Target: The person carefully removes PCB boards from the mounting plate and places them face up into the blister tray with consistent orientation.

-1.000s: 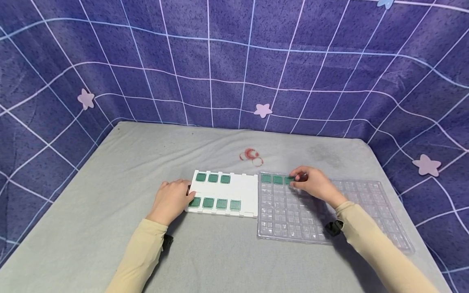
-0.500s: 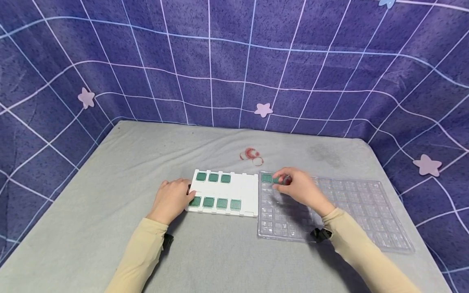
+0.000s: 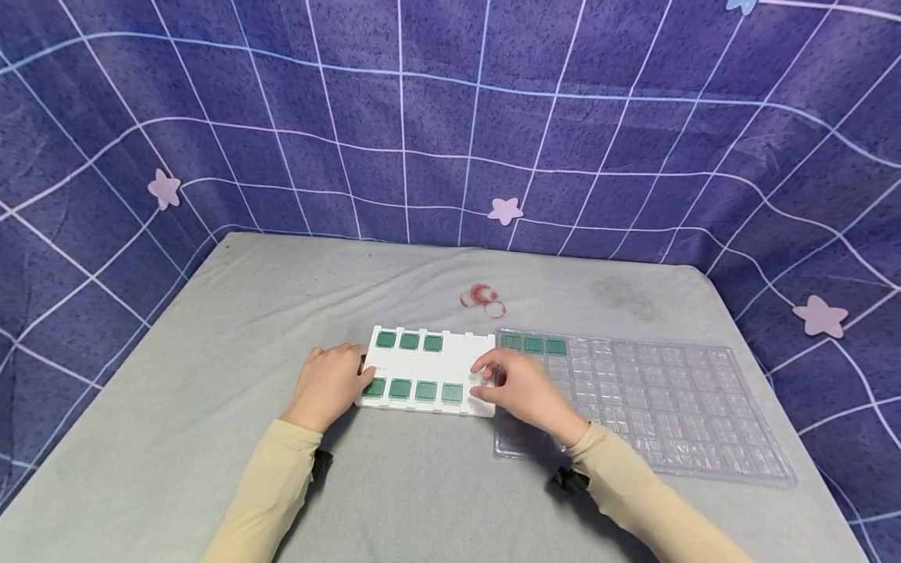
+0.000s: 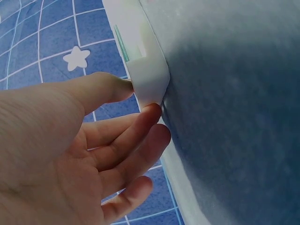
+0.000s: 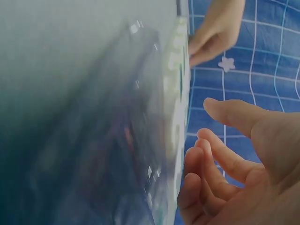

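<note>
A white tray (image 3: 411,362) lies on the grey cloth with small green circuit boards (image 3: 425,392) in two rows. Its left end is held by my left hand (image 3: 329,385); in the left wrist view the thumb and a finger pinch the tray's corner (image 4: 149,79). Over the tray's right end hovers my right hand (image 3: 524,391), thumb and fingers apart. The right wrist view has nothing between those fingers (image 5: 236,161). To the right lies a clear plastic tray (image 3: 662,403) of many pockets, with three green boards (image 3: 533,345) in its back left pockets.
The clear tray's left edge meets the white tray's right end. Red ring marks (image 3: 482,297) stain the cloth (image 3: 296,289) behind them. A purple-blue curtain (image 3: 436,117) with a grid pattern encloses the back and sides.
My right hand has left the third board in the clear tray's back row and moved left, over the white tray's right end. The left hand keeps its place.
</note>
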Demonstrator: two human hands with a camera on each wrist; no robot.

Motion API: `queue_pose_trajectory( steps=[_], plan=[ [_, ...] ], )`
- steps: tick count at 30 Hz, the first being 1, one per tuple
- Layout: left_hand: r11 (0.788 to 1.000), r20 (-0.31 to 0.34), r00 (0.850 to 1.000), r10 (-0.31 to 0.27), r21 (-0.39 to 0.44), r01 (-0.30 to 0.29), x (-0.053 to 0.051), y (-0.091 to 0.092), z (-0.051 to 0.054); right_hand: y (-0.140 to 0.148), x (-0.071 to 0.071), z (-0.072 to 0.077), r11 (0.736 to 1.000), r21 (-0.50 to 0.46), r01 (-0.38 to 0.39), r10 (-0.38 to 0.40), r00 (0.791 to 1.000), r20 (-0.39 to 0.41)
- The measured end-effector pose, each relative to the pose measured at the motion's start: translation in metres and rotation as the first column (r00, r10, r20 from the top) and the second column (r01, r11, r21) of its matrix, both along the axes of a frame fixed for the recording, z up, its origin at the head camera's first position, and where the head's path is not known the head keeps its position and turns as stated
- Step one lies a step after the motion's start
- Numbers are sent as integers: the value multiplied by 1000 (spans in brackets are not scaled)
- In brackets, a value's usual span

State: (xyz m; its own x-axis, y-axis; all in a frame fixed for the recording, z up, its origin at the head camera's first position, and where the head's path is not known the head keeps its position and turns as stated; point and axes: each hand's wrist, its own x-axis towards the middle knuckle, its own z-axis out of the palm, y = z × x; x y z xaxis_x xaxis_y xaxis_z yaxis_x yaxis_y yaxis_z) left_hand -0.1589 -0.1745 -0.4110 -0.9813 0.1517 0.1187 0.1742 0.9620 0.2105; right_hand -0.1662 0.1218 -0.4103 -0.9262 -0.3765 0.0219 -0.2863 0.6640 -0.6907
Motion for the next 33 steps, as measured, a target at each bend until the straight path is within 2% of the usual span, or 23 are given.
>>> queue_pose_trajectory(
  steps=[5, 11, 21, 33],
  plan=[
    [1000, 1, 1000, 2, 3, -2, 0, 0, 0, -14, 6, -4, 1000, 6, -27, 27, 1000, 7],
    [1000, -5, 1000, 0, 6, 0, -1, 2, 0, -22, 10, -7, 997, 70, 12, -10, 1000, -28],
    [1000, 1, 1000, 1, 2, -1, 0, 2, 3, -27, 11, -9, 994, 104, 33, -25, 997, -71],
    [1000, -15, 1000, 3, 10, -3, -1, 1, -1, -28, 11, -9, 997, 78, 21, -18, 999, -48]
  ],
)
